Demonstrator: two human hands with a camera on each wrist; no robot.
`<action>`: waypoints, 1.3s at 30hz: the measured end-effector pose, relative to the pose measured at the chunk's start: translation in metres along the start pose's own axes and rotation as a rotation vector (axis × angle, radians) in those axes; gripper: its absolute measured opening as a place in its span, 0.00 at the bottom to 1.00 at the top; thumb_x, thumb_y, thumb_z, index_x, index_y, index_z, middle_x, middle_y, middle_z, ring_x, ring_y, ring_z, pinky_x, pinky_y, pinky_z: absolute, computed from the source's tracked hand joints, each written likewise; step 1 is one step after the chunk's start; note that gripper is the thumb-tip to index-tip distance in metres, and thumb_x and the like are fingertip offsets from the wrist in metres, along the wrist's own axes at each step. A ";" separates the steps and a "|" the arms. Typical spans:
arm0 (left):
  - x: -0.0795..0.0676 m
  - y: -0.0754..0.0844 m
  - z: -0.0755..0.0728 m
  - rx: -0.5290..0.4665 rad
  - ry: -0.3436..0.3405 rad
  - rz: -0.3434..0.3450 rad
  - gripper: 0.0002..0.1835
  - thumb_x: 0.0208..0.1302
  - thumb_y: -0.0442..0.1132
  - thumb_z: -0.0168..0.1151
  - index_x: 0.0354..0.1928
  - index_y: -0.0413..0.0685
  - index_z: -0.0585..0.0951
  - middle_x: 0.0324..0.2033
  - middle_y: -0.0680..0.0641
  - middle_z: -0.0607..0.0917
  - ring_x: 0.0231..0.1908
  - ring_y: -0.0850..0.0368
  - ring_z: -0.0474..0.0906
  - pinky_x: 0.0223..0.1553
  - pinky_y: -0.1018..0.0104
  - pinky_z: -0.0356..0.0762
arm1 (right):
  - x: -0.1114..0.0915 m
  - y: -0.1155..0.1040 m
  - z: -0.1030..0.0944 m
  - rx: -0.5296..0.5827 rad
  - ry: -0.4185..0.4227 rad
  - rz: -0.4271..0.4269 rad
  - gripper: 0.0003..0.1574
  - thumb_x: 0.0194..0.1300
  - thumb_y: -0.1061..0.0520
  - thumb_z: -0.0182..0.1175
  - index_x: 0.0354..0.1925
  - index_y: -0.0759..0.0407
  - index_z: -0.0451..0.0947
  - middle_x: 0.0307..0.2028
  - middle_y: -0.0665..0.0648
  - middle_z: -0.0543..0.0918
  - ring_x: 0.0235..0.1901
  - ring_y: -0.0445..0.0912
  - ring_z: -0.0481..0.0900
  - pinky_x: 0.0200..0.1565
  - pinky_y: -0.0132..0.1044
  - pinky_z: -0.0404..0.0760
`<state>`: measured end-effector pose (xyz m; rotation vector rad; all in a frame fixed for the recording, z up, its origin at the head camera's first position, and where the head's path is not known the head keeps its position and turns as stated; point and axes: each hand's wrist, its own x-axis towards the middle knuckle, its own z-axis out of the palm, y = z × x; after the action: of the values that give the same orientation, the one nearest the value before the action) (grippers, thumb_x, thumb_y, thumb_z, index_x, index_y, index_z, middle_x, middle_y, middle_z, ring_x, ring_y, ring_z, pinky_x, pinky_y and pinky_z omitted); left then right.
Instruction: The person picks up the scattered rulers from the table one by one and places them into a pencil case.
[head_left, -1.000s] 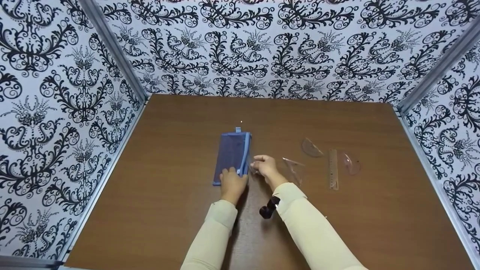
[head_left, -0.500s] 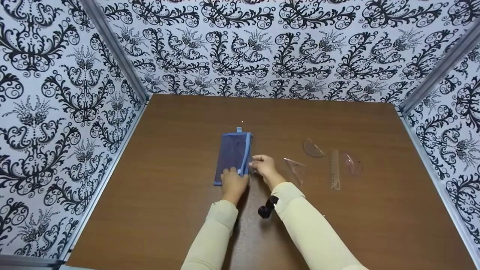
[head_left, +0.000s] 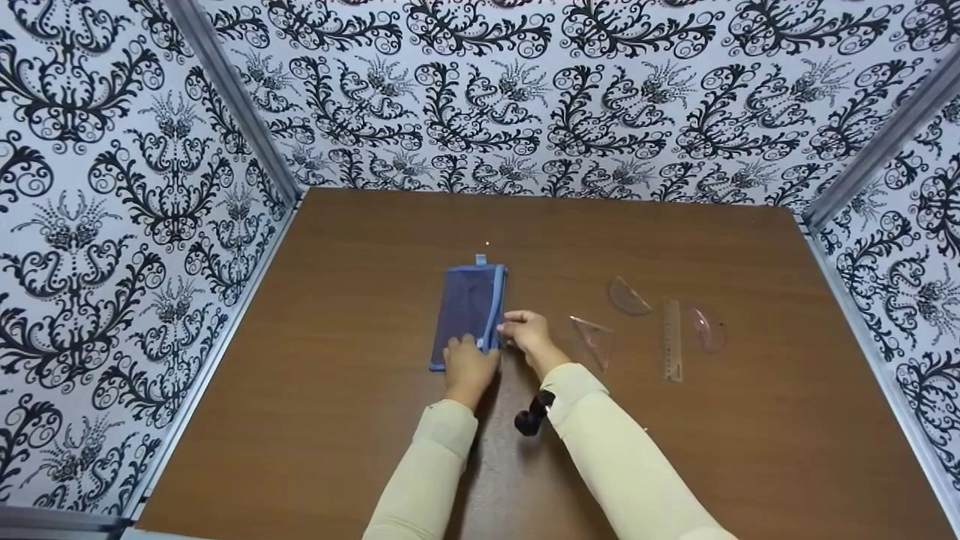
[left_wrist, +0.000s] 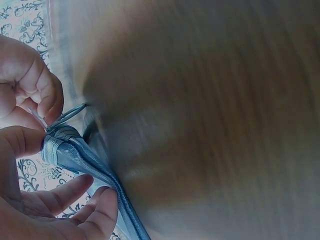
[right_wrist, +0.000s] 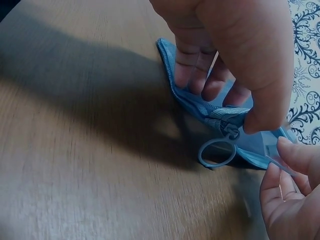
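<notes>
On the brown wood-look table [head_left: 337, 315], near the middle, there's this blue rectangular mesh zip pouch [head_left: 466, 304]; the left hand [head_left: 470, 367] grips its near end, the right hand [head_left: 529, 335] pinches some thin edge [right_wrist: 284, 168] by the zip (can't tell if pouch or plastic). Off right, all see-through plastic: triangle [head_left: 606, 337], half-round protractor [head_left: 628, 297], straight ruler [head_left: 672, 341], pinkish rounded piece [head_left: 707, 328].

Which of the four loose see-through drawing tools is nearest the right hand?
The triangular set square, just beside the right hand; the ruler, colourless half-round tool and pinkish half-round tool all lie farther off.
</notes>
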<state>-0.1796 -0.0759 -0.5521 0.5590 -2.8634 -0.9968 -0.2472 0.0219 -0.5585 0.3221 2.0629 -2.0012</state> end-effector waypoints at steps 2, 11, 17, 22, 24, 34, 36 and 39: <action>0.000 0.000 0.000 -0.001 -0.001 -0.003 0.25 0.49 0.49 0.60 0.46 0.37 0.76 0.43 0.38 0.73 0.44 0.41 0.68 0.45 0.53 0.67 | -0.005 -0.005 0.000 0.005 -0.010 0.007 0.20 0.50 0.71 0.59 0.45 0.75 0.73 0.35 0.65 0.79 0.24 0.42 0.75 0.29 0.35 0.75; 0.000 0.000 0.000 0.007 -0.004 -0.016 0.26 0.50 0.49 0.59 0.46 0.36 0.76 0.43 0.37 0.73 0.44 0.41 0.68 0.46 0.53 0.66 | 0.090 0.085 -0.004 0.077 -0.079 -0.023 0.19 0.46 0.68 0.64 0.42 0.66 0.79 0.34 0.59 0.82 0.25 0.44 0.79 0.26 0.36 0.77; 0.000 0.000 0.000 0.005 0.001 -0.016 0.25 0.49 0.49 0.60 0.44 0.37 0.76 0.41 0.38 0.73 0.42 0.41 0.68 0.45 0.53 0.67 | 0.081 0.077 -0.001 0.080 -0.088 0.013 0.21 0.48 0.71 0.60 0.45 0.68 0.77 0.35 0.61 0.82 0.27 0.45 0.80 0.32 0.38 0.79; 0.000 0.000 -0.001 0.003 -0.007 -0.017 0.25 0.50 0.49 0.60 0.46 0.37 0.76 0.43 0.38 0.73 0.44 0.41 0.68 0.46 0.53 0.67 | 0.026 0.022 0.006 0.061 -0.057 0.063 0.23 0.51 0.76 0.53 0.49 0.75 0.72 0.34 0.62 0.81 0.25 0.42 0.77 0.36 0.38 0.78; 0.000 0.000 -0.001 0.001 -0.011 -0.018 0.26 0.50 0.49 0.60 0.47 0.36 0.76 0.43 0.38 0.73 0.45 0.41 0.68 0.47 0.53 0.67 | 0.024 0.019 0.007 0.054 -0.057 0.069 0.23 0.52 0.76 0.51 0.49 0.76 0.71 0.32 0.61 0.81 0.25 0.42 0.77 0.36 0.38 0.78; 0.000 0.000 -0.001 0.003 -0.008 -0.011 0.27 0.50 0.49 0.60 0.48 0.36 0.75 0.44 0.37 0.73 0.45 0.41 0.68 0.47 0.53 0.67 | 0.123 0.119 0.002 0.083 -0.191 -0.039 0.18 0.50 0.72 0.58 0.41 0.63 0.80 0.30 0.58 0.82 0.31 0.46 0.80 0.34 0.38 0.78; 0.000 0.000 0.000 0.005 0.005 0.002 0.26 0.49 0.49 0.60 0.46 0.36 0.76 0.42 0.37 0.74 0.43 0.41 0.69 0.46 0.53 0.67 | 0.115 0.111 0.003 0.071 -0.184 -0.014 0.18 0.51 0.72 0.56 0.42 0.65 0.79 0.31 0.60 0.82 0.32 0.47 0.80 0.36 0.39 0.78; 0.000 0.000 0.000 0.004 0.012 0.013 0.25 0.49 0.48 0.60 0.45 0.35 0.76 0.41 0.37 0.74 0.42 0.40 0.68 0.45 0.53 0.66 | 0.073 0.068 0.006 0.008 -0.150 0.078 0.18 0.54 0.73 0.53 0.44 0.68 0.78 0.31 0.59 0.82 0.34 0.46 0.79 0.41 0.42 0.77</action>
<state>-0.1794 -0.0761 -0.5518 0.5437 -2.8556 -0.9828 -0.2936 0.0169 -0.6462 0.2416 1.9225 -1.9260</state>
